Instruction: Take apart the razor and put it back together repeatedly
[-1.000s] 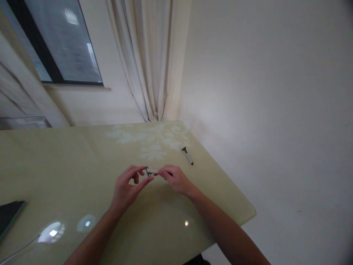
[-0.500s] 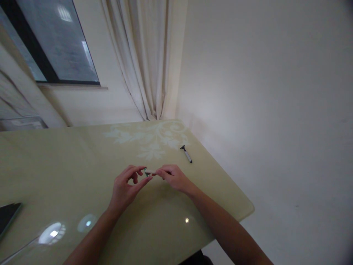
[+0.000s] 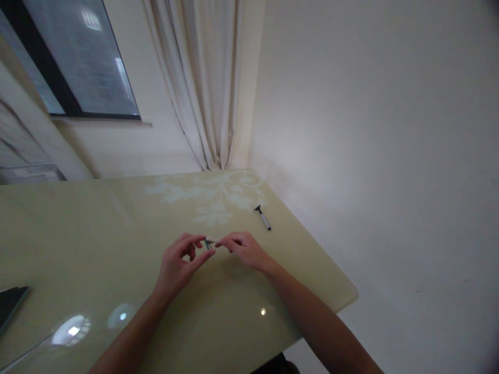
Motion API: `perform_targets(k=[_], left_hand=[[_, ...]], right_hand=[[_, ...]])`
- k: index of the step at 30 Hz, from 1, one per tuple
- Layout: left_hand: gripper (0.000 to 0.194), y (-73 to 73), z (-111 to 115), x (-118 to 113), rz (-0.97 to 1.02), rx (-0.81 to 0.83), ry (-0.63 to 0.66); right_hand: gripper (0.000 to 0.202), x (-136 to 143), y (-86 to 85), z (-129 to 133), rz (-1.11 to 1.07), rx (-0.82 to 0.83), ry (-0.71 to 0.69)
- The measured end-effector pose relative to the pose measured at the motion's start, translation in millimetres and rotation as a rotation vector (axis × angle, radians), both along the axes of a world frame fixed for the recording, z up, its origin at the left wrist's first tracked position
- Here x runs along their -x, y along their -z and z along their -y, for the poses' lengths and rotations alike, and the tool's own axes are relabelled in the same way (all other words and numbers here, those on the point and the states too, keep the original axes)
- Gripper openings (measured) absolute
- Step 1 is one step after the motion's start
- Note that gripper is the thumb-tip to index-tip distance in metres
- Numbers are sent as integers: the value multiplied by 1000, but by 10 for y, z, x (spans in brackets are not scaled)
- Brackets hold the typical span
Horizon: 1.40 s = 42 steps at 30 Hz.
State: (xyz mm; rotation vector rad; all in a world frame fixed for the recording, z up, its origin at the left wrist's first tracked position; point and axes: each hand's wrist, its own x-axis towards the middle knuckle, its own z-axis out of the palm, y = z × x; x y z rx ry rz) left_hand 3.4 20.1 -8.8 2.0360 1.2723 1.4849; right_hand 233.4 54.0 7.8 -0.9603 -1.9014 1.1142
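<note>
Head view: you have two hands at work and two small pieces between them — your left hand [image 3: 175, 265] pinches one small green piece [image 3: 208, 244] between thumb and fingertips, your right hand [image 3: 246, 251] grips one slim pale piece [image 3: 212, 240] that meets it, though whether they are joined is too small to tell. One razor [image 3: 263, 218] lies beyond your right hand, near the right edge of the glossy yellow-green table [image 3: 97, 234]. One dark flat object [image 3: 11, 305] sits at far left — behind, two curtains [image 3: 208, 88], one window [image 3: 89, 57] and plain pale walls [image 3: 351, 130]
</note>
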Motion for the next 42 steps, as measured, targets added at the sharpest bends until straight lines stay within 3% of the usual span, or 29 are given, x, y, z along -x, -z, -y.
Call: perform_targets(k=[2, 7, 10, 14, 17, 21, 25, 29, 33, 37, 42], left_hand=[[30, -5, 2, -6, 0, 9, -1], [31, -4, 4, -9, 9, 10, 5], [30, 13, -3, -4, 16, 24, 9], [30, 43, -22, -8, 29, 46, 7], [30, 60, -28, -8, 30, 66, 12], [32, 77, -23, -4, 53, 88, 11], [30, 92, -29, -17, 64, 102, 16], [31, 116, -49, -26, 77, 116, 17], [31, 155, -64, -5, 69, 135, 15], [32, 171, -67, 7, 67, 134, 16], [32, 154, -70, -6, 63, 128, 5]], right_hand=[[44, -1, -2, 4, 12, -9, 52], [45, 0, 3, 3, -2, 17, -20], [46, -5, 10, -10, 14, 15, 53], [46, -9, 18, -19, 42, 47, 19], [45, -3, 20, -15, 67, 40, 80], [42, 7, 17, -8, 56, 41, 22], [43, -1, 22, -18, 70, 11, 101], [45, -18, 42, -44, 62, 61, 37], [43, -25, 56, -62, 103, 11, 103], [44, -22, 48, -54, 94, 49, 43], [42, -20, 43, -52, 120, 15, 104]])
